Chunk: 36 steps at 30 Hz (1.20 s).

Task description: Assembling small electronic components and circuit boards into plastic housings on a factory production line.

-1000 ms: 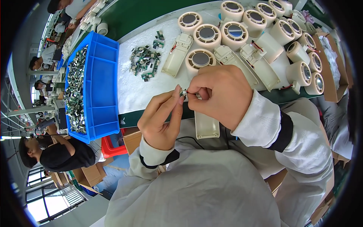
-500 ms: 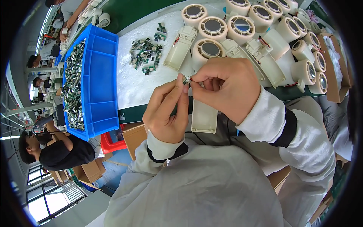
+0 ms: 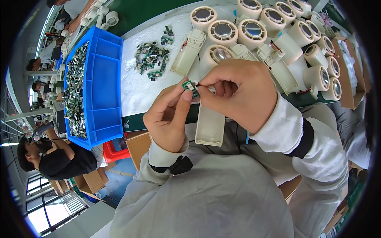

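Between thumb and fingers, my left hand (image 3: 168,115) pinches a small green circuit board (image 3: 190,88), its component side facing up. My right hand (image 3: 242,91) is closed at the board's right edge, thumb and forefinger pinching a thin dark wire end or plug (image 3: 198,85); its exact shape is too small to make out. Below the hands, a long cream plastic housing (image 3: 210,126) hangs over the table's front edge, its upper end hidden behind my right hand. Several loose circuit boards (image 3: 151,57) lie on the white sheet beyond my left hand.
A blue bin (image 3: 104,87) full of circuit boards stands at the left. Another open cream housing (image 3: 188,51) lies on the white sheet (image 3: 133,87). Several round cream fan heads (image 3: 223,31) crowd the right, beside a cardboard box (image 3: 349,71). A person (image 3: 59,158) sits farther left.
The circuit board has turned so its component face now shows, and my left hand has shifted slightly left and down. The cream housing below has moved slightly left and downward.
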### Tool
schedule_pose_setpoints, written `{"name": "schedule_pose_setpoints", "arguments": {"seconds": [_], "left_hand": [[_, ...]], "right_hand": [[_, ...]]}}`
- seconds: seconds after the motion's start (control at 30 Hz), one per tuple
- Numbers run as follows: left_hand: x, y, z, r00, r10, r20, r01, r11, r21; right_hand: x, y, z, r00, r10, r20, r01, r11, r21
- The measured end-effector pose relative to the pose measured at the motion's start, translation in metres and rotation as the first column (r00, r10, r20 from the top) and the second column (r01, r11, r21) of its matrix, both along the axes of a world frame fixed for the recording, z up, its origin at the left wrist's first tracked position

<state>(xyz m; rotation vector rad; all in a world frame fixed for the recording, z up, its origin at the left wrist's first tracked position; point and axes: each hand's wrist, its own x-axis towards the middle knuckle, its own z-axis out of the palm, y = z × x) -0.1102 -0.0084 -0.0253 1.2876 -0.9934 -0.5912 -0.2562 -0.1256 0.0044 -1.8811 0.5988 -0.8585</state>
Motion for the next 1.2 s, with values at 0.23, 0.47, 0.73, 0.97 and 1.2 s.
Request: {"name": "schedule_pose_setpoints", "arguments": {"seconds": [0.23,0.47,0.73,0.97,1.2], "left_hand": [[0.007,0.001,0.012,0.947,-0.04,0.318,0.028,0.999,0.045],[0.018,0.003,0.021,0.895,-0.117,0.43,0.082,0.992,0.098],[0.016,0.003,0.031,0.799,-0.147,0.584,0.082,0.987,0.137],[0.016,0.006,0.03,0.783,-0.177,0.596,0.108,0.983,0.15],[0.001,0.011,0.022,0.655,0.02,0.755,-0.016,1.0,-0.012]], "right_hand": [[-0.001,0.001,-0.002,0.999,0.023,-0.039,-0.031,0.979,-0.201],[-0.001,0.004,-0.003,0.999,0.019,-0.048,-0.031,0.964,-0.265],[-0.001,0.007,-0.004,0.999,0.005,-0.05,-0.019,0.958,-0.285],[0.0,0.011,-0.007,0.997,-0.005,-0.073,-0.017,0.955,-0.298],[-0.002,0.013,-0.004,0.997,-0.011,-0.072,-0.008,0.967,-0.253]]}}
